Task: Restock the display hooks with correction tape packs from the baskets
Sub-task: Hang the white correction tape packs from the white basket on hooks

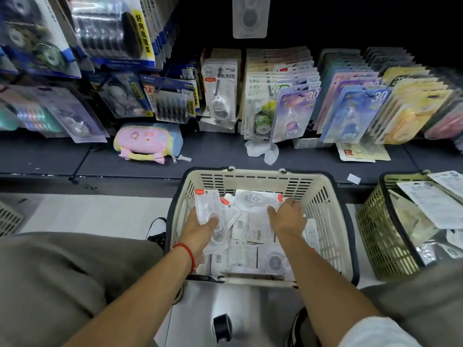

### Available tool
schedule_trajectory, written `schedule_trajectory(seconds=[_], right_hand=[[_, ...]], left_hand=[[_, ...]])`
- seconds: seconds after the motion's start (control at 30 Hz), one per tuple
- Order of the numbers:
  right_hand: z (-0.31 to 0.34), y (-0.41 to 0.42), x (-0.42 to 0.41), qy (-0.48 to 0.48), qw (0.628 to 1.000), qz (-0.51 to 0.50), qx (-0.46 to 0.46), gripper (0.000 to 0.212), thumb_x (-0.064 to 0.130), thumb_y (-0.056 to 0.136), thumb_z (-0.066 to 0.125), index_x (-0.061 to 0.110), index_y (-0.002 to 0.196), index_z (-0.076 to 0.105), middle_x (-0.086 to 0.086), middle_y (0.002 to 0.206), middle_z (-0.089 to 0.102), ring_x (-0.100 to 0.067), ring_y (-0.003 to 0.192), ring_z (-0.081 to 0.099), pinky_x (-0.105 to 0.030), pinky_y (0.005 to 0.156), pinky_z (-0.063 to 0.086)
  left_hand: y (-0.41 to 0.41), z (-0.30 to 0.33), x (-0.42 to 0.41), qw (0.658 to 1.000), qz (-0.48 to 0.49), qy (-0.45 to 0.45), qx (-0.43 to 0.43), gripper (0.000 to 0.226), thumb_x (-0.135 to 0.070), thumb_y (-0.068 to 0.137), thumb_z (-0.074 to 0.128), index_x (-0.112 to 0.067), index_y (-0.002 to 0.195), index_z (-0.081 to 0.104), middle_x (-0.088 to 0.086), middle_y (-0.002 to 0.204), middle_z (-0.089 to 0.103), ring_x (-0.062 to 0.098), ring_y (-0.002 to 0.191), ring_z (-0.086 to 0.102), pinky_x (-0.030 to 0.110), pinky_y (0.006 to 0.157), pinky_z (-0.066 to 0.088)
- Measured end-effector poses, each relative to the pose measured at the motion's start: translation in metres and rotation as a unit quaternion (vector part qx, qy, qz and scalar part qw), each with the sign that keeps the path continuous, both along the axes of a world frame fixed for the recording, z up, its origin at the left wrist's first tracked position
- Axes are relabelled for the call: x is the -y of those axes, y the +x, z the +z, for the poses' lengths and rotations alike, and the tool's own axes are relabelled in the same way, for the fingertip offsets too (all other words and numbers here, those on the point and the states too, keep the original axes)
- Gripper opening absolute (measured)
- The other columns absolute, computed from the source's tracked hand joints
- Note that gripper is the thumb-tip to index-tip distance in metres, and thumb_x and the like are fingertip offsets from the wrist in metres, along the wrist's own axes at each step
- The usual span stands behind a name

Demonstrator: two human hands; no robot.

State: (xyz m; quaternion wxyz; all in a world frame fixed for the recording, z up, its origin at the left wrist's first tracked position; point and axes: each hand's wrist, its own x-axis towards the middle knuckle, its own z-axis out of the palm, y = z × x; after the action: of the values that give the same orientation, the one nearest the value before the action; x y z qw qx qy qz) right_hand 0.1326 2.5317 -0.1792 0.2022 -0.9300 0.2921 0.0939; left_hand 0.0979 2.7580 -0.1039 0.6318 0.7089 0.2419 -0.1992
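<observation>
Shelving (140, 169) with hooks of hanging packs ahead. Cream basket (325, 204) holds loose correction tape packs (250, 229). Gathering step: left hand (200, 225) grips several packs; right hand (288, 216) presses flat on another. Next: lift, find matching hook.

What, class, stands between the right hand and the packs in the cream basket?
Nothing visible: the right hand already rests on the loose packs inside the cream basket, while the left hand grips several.

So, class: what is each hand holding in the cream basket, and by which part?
The left hand grips a small stack of correction tape packs by their lower end. The right hand rests on loose packs; whether it grips one cannot be told.
</observation>
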Motion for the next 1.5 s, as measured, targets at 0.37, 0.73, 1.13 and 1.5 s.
schedule_trajectory(seconds=[0.37, 0.73, 1.13, 1.5], right_hand=[[-0.007, 0.024, 0.011, 0.08, 0.99, -0.069, -0.092, 0.095, 0.065, 0.09, 0.066, 0.004, 0.155, 0.035, -0.023, 0.16, 0.033, -0.041, 0.149, 0.03, -0.051, 0.12, 0.025], [-0.008, 0.012, 0.024, 0.305, 0.943, -0.114, 0.065, 0.065, 0.031, 0.08, 0.091, 0.019, 0.129, 0.05, -0.01, 0.128, 0.064, -0.035, 0.121, 0.06, -0.055, 0.113, 0.038], [0.138, 0.001, 0.077, 0.42, 0.874, 0.185, 0.161, 0.04, 0.001, 0.083, 0.085, 0.025, 0.113, 0.075, 0.004, 0.103, 0.08, -0.007, 0.087, 0.07, -0.022, 0.079, 0.057], [0.079, -0.026, 0.035, 0.357, 0.924, 0.119, 0.07, 0.029, 0.032, 0.093, 0.08, 0.021, 0.118, 0.069, -0.004, 0.116, 0.072, -0.025, 0.1, 0.071, -0.034, 0.084, 0.059]], left_hand=[[0.002, -0.007, -0.001, 0.998, 0.032, -0.05, -0.009, 0.043, -0.015, 0.102, 0.064, -0.035, 0.139, 0.057, 0.003, 0.12, 0.075, 0.03, 0.105, 0.074, 0.057, 0.089, 0.061], [0.001, -0.001, 0.002, 0.997, 0.044, -0.067, 0.01, 0.045, -0.01, 0.098, 0.064, -0.031, 0.138, 0.06, 0.01, 0.123, 0.074, 0.036, 0.109, 0.072, 0.063, 0.093, 0.058], [0.014, 0.014, 0.001, 0.996, -0.002, -0.013, 0.085, 0.057, -0.056, 0.088, 0.069, -0.043, 0.141, 0.054, -0.004, 0.141, 0.065, 0.027, 0.128, 0.062, 0.062, 0.11, 0.046], [0.003, -0.013, 0.001, 0.979, -0.169, -0.105, 0.039, 0.062, -0.018, 0.073, 0.094, -0.031, 0.127, 0.067, -0.001, 0.115, 0.079, 0.024, 0.109, 0.075, 0.044, 0.086, 0.063]])
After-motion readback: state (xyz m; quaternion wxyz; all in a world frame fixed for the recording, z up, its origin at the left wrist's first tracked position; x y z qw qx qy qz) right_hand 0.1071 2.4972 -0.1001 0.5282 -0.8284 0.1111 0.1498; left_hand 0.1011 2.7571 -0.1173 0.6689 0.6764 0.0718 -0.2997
